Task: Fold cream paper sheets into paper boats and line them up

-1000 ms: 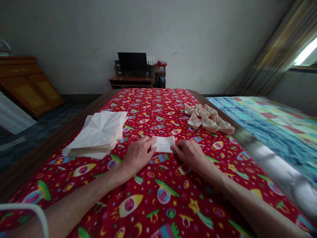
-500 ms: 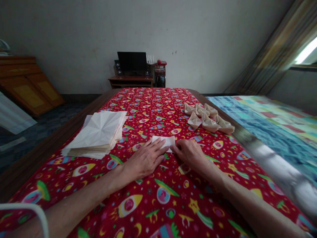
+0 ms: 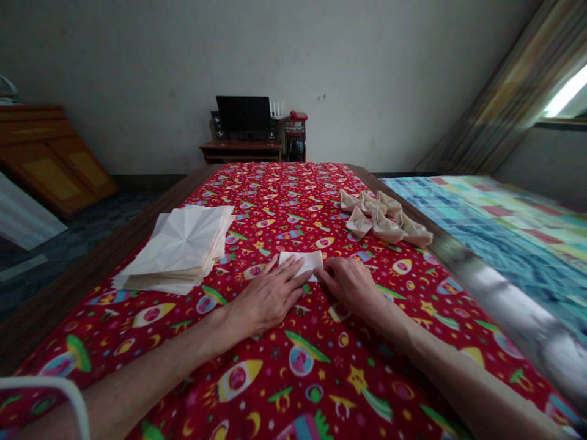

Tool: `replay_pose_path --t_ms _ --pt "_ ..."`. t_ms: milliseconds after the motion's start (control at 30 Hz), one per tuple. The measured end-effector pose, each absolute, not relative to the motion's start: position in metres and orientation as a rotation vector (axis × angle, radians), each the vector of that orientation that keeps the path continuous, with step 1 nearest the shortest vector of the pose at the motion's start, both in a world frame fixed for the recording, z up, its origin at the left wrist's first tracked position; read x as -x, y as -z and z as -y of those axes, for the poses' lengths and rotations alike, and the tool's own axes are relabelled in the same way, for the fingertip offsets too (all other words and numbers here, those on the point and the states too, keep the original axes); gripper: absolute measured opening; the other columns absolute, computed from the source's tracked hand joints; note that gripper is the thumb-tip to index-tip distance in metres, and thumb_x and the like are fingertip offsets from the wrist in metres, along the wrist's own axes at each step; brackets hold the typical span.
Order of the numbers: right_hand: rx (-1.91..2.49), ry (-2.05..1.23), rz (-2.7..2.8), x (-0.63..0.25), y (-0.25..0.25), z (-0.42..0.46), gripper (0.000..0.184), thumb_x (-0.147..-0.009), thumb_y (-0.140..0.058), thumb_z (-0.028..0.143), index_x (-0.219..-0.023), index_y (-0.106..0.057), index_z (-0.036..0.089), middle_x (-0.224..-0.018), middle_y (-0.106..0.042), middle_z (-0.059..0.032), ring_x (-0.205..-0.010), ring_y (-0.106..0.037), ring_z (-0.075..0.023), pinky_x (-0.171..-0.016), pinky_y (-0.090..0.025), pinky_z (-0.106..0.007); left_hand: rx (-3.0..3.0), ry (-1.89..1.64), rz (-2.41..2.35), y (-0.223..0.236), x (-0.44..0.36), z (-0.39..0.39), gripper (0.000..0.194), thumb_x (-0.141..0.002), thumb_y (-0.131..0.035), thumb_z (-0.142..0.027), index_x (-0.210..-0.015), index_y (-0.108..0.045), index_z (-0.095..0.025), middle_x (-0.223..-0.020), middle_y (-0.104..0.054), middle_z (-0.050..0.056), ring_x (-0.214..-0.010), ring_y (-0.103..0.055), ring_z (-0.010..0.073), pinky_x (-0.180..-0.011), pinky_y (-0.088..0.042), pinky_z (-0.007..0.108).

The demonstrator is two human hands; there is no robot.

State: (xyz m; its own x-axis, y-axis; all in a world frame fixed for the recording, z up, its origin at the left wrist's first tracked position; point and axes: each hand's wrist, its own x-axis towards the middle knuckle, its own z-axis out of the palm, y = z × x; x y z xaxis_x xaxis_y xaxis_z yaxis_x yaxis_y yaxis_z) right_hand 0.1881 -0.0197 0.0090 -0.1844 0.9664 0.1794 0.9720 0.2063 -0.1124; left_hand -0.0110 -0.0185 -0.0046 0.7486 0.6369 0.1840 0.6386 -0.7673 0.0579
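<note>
A small folded sheet of white paper lies flat on the red patterned cloth in front of me. My left hand rests on its left part, palm down, the fingers stretched out and a little apart. At the paper's right edge is my right hand, with its fingers curled and the thumb and fingertips pinched at the lower right corner. The fingertips of that hand partly hide what they grip. Part of the paper's near side is covered by my left fingers.
A stack of creased paper sheets lies to the left. Several folded paper boats stand in two rows at the right. Beyond the table are a monitor, a wooden cabinet and a bed. A white curved tube crosses the lower left corner.
Both hands keep nearly the same place on the paper. The whole view has shifted very slightly; nothing was taken up or let go.
</note>
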Motion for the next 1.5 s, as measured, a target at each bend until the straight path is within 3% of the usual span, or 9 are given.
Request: replay_pose_path --t_ms 200,300,400,500,933,1100,1300,1400,1500 --pt "1.675 0.243 2.367 -0.185 -0.010 0.036 0.027 -0.094 -0.039 0.028 -0.097 -0.064 0.017 -0.087 -0.067 -0.0074 -0.070 -0.062 -0.0179 -0.054 -0.037 -0.027 2.929 0.351 1.063 0.005 0.011 0.020 0.042 -0.097 -0.031 -0.032 -0.138 -0.038 -0.023 -0.146 -0.036 0.009 -0.137 -0.027 0.0248 -0.111 -0.021 0.051" --pt "1.294 0.246 2.526 -0.183 -0.004 0.049 0.033 -0.095 -0.033 0.021 -0.108 -0.062 0.013 -0.107 -0.066 -0.0124 -0.098 -0.061 -0.0221 -0.080 -0.047 -0.032 2.924 0.318 1.063 0.006 0.012 0.020 0.043 -0.097 -0.030 -0.033 -0.138 -0.036 -0.022 -0.147 -0.035 0.010 -0.137 -0.027 0.0246 -0.111 -0.022 0.050" --pt "1.155 0.189 2.575 -0.185 0.004 0.055 0.045 -0.096 -0.034 0.032 -0.130 -0.048 0.005 -0.134 -0.049 -0.0197 -0.126 -0.043 -0.0268 -0.102 -0.039 -0.042 2.906 0.298 1.074 0.007 0.011 0.020 0.043 -0.098 -0.028 -0.033 -0.138 -0.036 -0.019 -0.147 -0.034 0.009 -0.138 -0.025 0.0233 -0.112 -0.019 0.047" --pt "1.173 0.103 2.637 -0.194 0.010 0.055 0.063 -0.095 -0.034 0.045 -0.140 -0.034 0.002 -0.144 -0.033 -0.0211 -0.135 -0.030 -0.0267 -0.107 -0.035 -0.044 2.900 0.282 1.079 0.008 0.012 0.020 0.044 -0.098 -0.027 -0.034 -0.138 -0.036 -0.019 -0.149 -0.030 0.008 -0.139 -0.022 0.0223 -0.113 -0.018 0.045" --pt "1.197 0.046 2.660 -0.209 0.008 0.054 0.055 -0.096 -0.035 0.041 -0.141 -0.035 0.011 -0.146 -0.032 -0.0128 -0.137 -0.026 -0.0232 -0.111 -0.029 -0.043 2.869 0.241 1.171 0.003 0.051 0.028 0.045 -0.097 -0.030 -0.033 -0.140 -0.034 -0.022 -0.147 -0.035 0.003 -0.137 -0.029 0.0169 -0.112 -0.023 0.040" --pt "1.251 0.076 2.613 -0.212 0.007 0.055 0.052 -0.096 -0.033 0.040 -0.139 -0.039 0.012 -0.143 -0.038 -0.0117 -0.135 -0.030 -0.0225 -0.111 -0.029 -0.043 2.838 0.331 1.170 -0.001 0.050 0.029 0.040 -0.097 -0.033 -0.031 -0.134 -0.044 -0.022 -0.141 -0.044 0.003 -0.134 -0.035 0.0169 -0.111 -0.026 0.038" --pt "1.300 0.195 2.621 -0.198 0.003 0.036 0.050 -0.096 -0.035 0.037 -0.133 -0.047 0.006 -0.137 -0.046 -0.0176 -0.131 -0.037 -0.0272 -0.107 -0.035 -0.046 2.829 0.468 1.056 -0.006 0.024 0.014 0.035 -0.096 -0.035 -0.027 -0.114 -0.059 -0.010 -0.121 -0.062 0.011 -0.123 -0.049 0.0207 -0.108 -0.033 0.038" --pt "1.282 0.250 2.615 -0.194 0.006 0.021 0.045 -0.096 -0.036 0.033 -0.129 -0.051 0.007 -0.133 -0.050 -0.0175 -0.131 -0.038 -0.0267 -0.107 -0.034 -0.045 2.831 0.456 1.026 0.000 0.014 0.004 0.037 -0.096 -0.033 -0.027 -0.118 -0.057 -0.010 -0.126 -0.058 0.013 -0.122 -0.050 0.0206 -0.108 -0.033 0.037" --pt "1.266 0.295 2.599 -0.196 0.009 0.014 0.044 -0.095 -0.038 0.033 -0.127 -0.052 0.007 -0.133 -0.051 -0.0181 -0.131 -0.038 -0.0267 -0.107 -0.035 -0.044 2.811 0.387 1.091 0.006 0.013 -0.001 0.042 -0.097 -0.031 -0.033 -0.130 -0.048 -0.012 -0.139 -0.046 0.013 -0.132 -0.038 0.0228 -0.109 -0.029 0.042"
